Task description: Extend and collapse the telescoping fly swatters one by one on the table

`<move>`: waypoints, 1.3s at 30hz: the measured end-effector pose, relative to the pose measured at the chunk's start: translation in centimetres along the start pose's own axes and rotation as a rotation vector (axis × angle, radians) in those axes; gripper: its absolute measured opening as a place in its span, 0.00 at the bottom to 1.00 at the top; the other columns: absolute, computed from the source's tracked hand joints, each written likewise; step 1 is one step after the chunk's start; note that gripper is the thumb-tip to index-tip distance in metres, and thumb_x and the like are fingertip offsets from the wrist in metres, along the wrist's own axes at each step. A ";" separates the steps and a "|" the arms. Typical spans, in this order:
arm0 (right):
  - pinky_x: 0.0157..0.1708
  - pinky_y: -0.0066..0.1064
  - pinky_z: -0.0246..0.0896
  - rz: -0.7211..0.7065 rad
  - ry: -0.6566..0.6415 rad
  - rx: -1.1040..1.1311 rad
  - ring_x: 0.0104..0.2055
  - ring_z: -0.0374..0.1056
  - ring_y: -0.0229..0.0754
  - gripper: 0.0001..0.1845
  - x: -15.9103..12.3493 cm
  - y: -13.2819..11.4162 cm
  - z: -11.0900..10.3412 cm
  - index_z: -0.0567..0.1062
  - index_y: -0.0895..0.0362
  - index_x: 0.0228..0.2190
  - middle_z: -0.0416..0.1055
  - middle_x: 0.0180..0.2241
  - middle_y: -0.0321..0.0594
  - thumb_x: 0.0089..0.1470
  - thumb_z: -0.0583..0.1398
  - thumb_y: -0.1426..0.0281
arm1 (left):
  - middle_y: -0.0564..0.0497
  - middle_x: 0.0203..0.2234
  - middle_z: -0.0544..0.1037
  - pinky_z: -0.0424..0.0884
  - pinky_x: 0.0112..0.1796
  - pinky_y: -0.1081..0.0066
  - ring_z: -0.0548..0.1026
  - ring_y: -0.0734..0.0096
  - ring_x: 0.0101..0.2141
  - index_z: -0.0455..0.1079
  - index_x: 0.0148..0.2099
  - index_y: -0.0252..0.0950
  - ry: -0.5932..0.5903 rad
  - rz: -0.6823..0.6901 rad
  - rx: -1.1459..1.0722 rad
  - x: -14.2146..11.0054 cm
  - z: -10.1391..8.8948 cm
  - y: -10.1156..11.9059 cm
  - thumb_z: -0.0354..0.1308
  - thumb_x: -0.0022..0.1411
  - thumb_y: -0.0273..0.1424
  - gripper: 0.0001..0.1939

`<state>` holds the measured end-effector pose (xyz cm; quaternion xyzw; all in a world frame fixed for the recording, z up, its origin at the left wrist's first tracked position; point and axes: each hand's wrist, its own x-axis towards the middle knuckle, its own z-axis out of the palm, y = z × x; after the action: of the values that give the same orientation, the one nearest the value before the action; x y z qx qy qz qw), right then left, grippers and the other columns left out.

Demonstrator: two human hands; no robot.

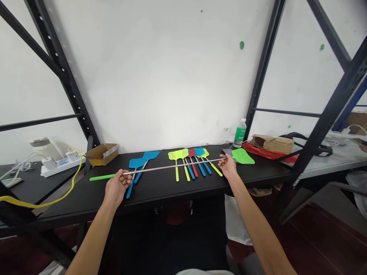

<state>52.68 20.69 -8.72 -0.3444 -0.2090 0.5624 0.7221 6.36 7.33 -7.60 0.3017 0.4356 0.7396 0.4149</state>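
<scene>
A green fly swatter (177, 165) with a long, extended metal rod stretches between my two hands above the black table. My left hand (117, 188) is closed on the rod beside the green handle. Near the green perforated head, my right hand (228, 167) pinches the other end of the rod. Two blue fly swatters (137, 163) lie just past my left hand. In the middle, several short fly swatters in yellow, blue and red (192, 152) lie side by side, heads toward the wall and handles toward me.
An open cardboard box (102, 154) stands at the back left, near a white power strip (61, 165) and a yellow cable (70, 187). At the back right are a water bottle (240, 133), a dark flat device (228, 151) and a brown package (272, 143). Black metal posts (265, 57) frame the table.
</scene>
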 end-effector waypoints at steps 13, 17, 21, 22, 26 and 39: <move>0.16 0.24 0.59 -0.001 -0.004 0.006 0.16 0.59 0.33 0.11 0.2 0.1 -0.1 0.73 0.56 0.26 0.60 0.14 0.31 0.59 0.58 0.68 | 0.50 0.21 0.72 0.72 0.26 0.73 0.69 0.72 0.22 0.72 0.35 0.33 -0.008 -0.011 0.005 0.3 -0.3 -0.1 0.59 0.54 0.30 0.06; 0.16 0.24 0.59 -0.003 -0.009 0.008 0.16 0.59 0.33 0.10 0.2 0.1 -0.1 0.73 0.55 0.27 0.61 0.15 0.31 0.58 0.61 0.65 | 0.51 0.22 0.71 0.72 0.27 0.72 0.68 0.72 0.23 0.73 0.39 0.33 0.003 -0.006 -0.009 0.0 -0.2 0.1 0.57 0.54 0.31 0.10; 0.16 0.25 0.59 -0.005 -0.011 0.009 0.17 0.60 0.33 0.09 0.1 0.0 -0.1 0.73 0.55 0.28 0.63 0.17 0.31 0.57 0.63 0.64 | 0.51 0.22 0.70 0.73 0.27 0.71 0.68 0.72 0.23 0.73 0.39 0.35 0.013 -0.018 -0.027 -0.1 -0.1 0.3 0.58 0.54 0.30 0.09; 0.17 0.25 0.59 -0.005 -0.010 0.009 0.17 0.61 0.33 0.09 0.1 0.0 0.0 0.73 0.55 0.28 0.64 0.17 0.32 0.57 0.62 0.64 | 0.52 0.22 0.70 0.73 0.27 0.71 0.67 0.72 0.23 0.73 0.38 0.35 0.017 -0.024 -0.033 -0.1 0.0 0.4 0.58 0.54 0.30 0.08; 0.17 0.25 0.59 0.000 -0.006 0.015 0.17 0.60 0.33 0.11 0.0 -0.2 0.0 0.73 0.55 0.27 0.63 0.17 0.32 0.60 0.59 0.65 | 0.51 0.22 0.69 0.74 0.29 0.70 0.67 0.71 0.23 0.74 0.36 0.37 0.039 -0.031 -0.070 -0.1 -0.1 0.6 0.55 0.60 0.36 0.10; 0.17 0.25 0.59 -0.006 -0.002 0.032 0.17 0.60 0.33 0.10 0.1 -0.2 -0.1 0.72 0.55 0.27 0.62 0.17 0.31 0.59 0.58 0.66 | 0.50 0.21 0.69 0.72 0.27 0.70 0.66 0.69 0.23 0.74 0.32 0.36 0.019 -0.010 -0.049 0.2 -0.3 0.2 0.51 0.65 0.38 0.15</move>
<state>52.90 20.73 -8.70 -0.3313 -0.2018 0.5639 0.7291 5.93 7.35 -7.53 0.2825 0.4229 0.7507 0.4217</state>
